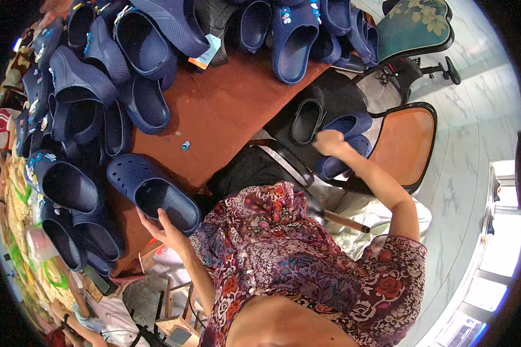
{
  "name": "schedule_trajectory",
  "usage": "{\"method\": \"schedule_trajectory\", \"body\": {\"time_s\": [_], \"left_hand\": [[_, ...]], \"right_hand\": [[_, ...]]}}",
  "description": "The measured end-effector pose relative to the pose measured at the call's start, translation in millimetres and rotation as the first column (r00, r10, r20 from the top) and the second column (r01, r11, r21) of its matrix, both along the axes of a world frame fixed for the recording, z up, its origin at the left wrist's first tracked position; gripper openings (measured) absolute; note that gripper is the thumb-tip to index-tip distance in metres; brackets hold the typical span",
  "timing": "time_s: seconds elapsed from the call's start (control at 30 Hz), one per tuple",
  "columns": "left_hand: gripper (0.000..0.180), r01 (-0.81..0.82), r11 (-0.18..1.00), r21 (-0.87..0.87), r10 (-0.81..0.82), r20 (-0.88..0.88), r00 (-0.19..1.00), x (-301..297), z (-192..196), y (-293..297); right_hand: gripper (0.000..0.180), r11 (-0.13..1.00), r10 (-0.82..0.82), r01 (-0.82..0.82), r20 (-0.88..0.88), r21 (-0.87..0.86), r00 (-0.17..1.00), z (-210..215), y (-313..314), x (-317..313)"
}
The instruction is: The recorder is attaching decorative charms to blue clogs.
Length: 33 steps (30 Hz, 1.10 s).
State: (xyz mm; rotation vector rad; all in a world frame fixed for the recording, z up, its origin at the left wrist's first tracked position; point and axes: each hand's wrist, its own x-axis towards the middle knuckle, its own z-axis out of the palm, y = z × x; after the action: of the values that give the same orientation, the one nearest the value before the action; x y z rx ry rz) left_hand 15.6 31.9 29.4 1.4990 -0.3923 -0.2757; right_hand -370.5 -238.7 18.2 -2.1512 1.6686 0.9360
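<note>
A navy clog (pixel 130 173) with round holes in its toe lies at the near edge of the brown-covered table (pixel 214 98). My left hand (pixel 167 231) grips its side near the heel, thumb at the opening and fingers against the outside. Beyond the toe, a small blue charm (pixel 185 145) rests on the cloth. Out to the right, my right hand (pixel 331 142) is over a chair, fingers curled in and slightly blurred; anything in them is hidden. Close by are two blue clogs (pixel 362 122) and a dark clog-like shape (pixel 308 121) on a black surface.
Many navy clogs (pixel 78 124), several with charms, crowd the table's left and far sides. A tag (pixel 207 52) hangs among them. An orange-backed chair (pixel 402 147) and a green flowered chair (pixel 414 26) stand at the right. Another person's hand (pixel 61 312) shows at lower left.
</note>
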Motion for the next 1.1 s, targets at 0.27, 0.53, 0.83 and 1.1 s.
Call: {"method": "schedule_trajectory", "body": {"time_s": [0.27, 0.53, 0.83, 1.1], "left_hand": [[0.055, -0.045, 0.997, 0.069, 0.037, 0.112, 0.993, 8, -6, 0], [0.055, -0.037, 0.999, 0.039, 0.035, 0.051, 0.998, 5, -19, -2], [0.054, -0.067, 0.996, 0.060, 0.061, 0.095, 0.994, 7, -5, 4], [0.054, -0.072, 0.983, 0.167, 0.038, 0.201, 0.979, 9, -11, 13]], "right_hand": [[0.045, 0.668, -0.744, 0.741, 0.096, 0.070, 0.661, -71, 2, -149], [0.074, 0.199, -0.687, 0.954, 0.726, 0.226, -0.029, -184, 0, -184], [0.101, -0.099, -0.726, 0.971, 0.683, -0.219, 0.080, -137, -26, -96], [0.080, 0.008, -0.340, 0.970, 0.911, -0.243, 0.231, -180, -26, -100]]}}
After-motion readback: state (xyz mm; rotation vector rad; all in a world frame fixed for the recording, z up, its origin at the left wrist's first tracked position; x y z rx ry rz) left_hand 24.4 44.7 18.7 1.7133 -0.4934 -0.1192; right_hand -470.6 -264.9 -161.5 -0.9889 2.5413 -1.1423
